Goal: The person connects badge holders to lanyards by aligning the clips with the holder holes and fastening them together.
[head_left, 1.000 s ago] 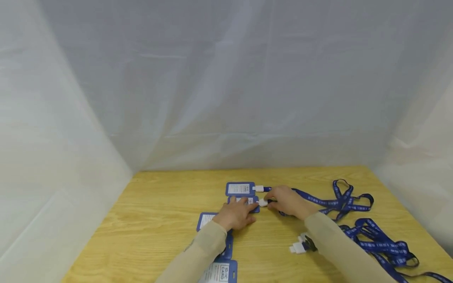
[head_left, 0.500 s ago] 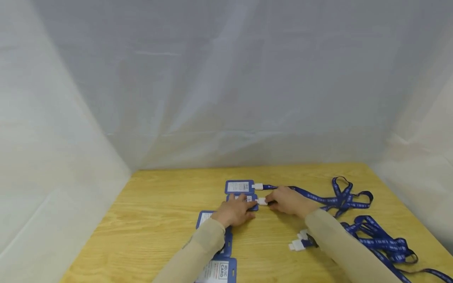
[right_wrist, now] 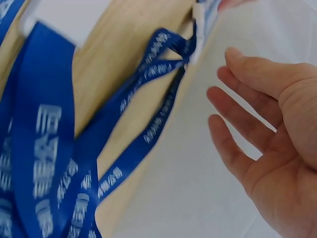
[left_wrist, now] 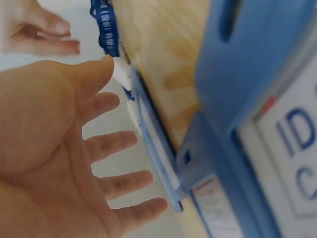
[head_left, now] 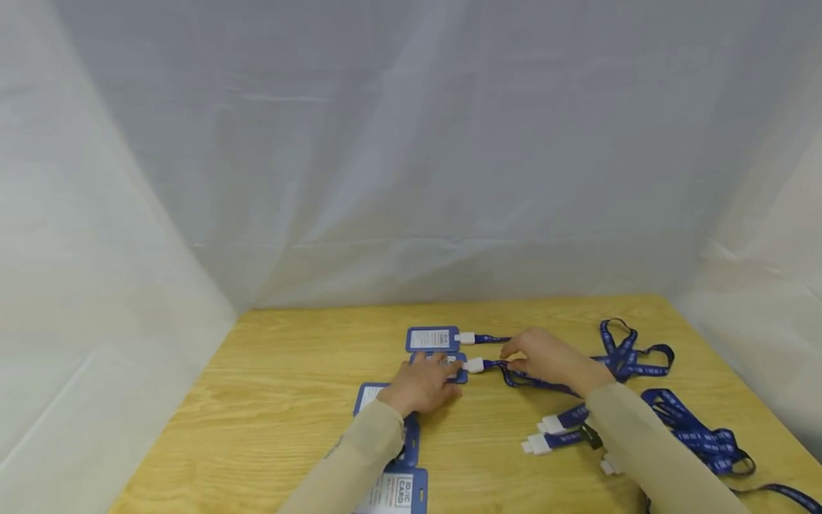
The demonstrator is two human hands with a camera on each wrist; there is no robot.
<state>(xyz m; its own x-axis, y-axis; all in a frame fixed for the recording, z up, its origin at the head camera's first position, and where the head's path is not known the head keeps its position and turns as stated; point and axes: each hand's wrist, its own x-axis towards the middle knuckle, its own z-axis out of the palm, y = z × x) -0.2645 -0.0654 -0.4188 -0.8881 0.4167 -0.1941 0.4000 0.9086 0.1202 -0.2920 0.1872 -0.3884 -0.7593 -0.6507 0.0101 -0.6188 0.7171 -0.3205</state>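
Two blue ID card holders lie at the far middle of the table, one above the other. On the lower card holder rests my left hand, its fingers spread and fairly straight. A white clip joins this holder's right end to a blue printed lanyard. My right hand hovers just right of the clip, over the lanyard; the right wrist view shows its fingers loosely bent, holding nothing. The upper card holder has its own white clip and lanyard.
Nearer me, partly under the left arm, lie more card holders. Loose lanyards with white ends lie beside the right forearm, their bands bunched at the right. Pale sheeting stands behind the table.
My right hand has let go at the white clip and moved right along the lanyard. The left hand stays on the lower card holder.
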